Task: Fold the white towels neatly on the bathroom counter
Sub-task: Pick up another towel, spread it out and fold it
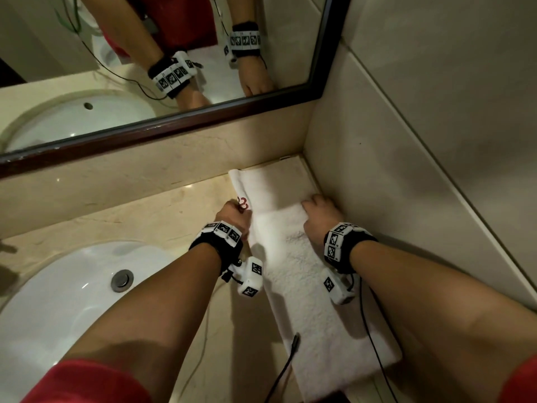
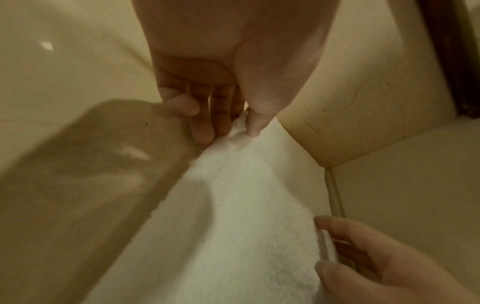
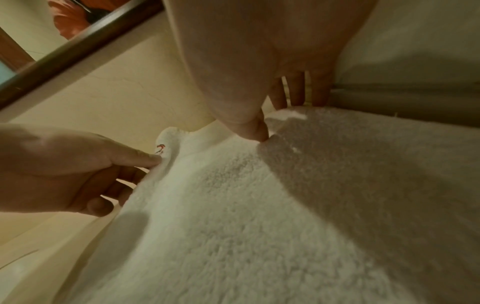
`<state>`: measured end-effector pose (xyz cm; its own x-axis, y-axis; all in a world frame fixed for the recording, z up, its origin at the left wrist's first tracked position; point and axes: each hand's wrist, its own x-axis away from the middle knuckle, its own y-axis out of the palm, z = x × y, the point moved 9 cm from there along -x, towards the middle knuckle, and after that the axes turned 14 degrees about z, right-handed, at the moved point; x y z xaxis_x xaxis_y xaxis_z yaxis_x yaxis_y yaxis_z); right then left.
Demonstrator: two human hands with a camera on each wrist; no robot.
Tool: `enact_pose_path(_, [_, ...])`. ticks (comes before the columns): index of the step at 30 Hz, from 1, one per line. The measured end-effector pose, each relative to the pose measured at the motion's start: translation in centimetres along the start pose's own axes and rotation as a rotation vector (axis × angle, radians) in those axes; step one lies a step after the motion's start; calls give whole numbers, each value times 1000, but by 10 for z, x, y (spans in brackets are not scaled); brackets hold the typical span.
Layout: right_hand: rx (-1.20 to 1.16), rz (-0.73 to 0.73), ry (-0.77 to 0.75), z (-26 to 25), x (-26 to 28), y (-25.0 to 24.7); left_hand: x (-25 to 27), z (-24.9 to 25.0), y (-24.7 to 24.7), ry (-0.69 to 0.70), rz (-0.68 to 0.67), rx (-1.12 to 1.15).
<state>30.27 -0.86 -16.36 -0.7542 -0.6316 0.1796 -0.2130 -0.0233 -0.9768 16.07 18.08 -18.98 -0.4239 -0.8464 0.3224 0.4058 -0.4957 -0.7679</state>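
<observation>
A white towel (image 1: pixel 293 266) lies as a long strip on the beige counter (image 1: pixel 145 222), running from the front edge to the far right corner. Its near part is a doubled layer whose far edge both hands hold. My left hand (image 1: pixel 239 209) pinches the left corner of that edge beside red embroidery (image 1: pixel 243 202); thumb and fingers meet on the cloth in the left wrist view (image 2: pixel 233 127). My right hand (image 1: pixel 312 203) grips the right corner close to the side wall, thumb on top and fingers under the edge (image 3: pixel 259 131). The left hand (image 3: pixel 103 164) also shows in the right wrist view.
A white sink basin (image 1: pixel 58 301) with a metal drain (image 1: pixel 122 280) sits left of the towel. A dark-framed mirror (image 1: pixel 174 123) hangs above the backsplash. The tiled side wall (image 1: pixel 406 170) bounds the towel on the right. A black cable (image 1: pixel 287 362) crosses the towel's near end.
</observation>
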Motion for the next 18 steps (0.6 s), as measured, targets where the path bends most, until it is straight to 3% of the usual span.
enact_pose_path(7, [-8,31,-36,1,15,-8,19,-3,-3,-17,-8,-11])
enact_pose_path(10, [-9,64,33,10,27,-13,29,-4,-3,-5,-34,-34])
enact_pose_path(18, [-2,-11,177,27,54,0,55,-12,10,37,-105,-55])
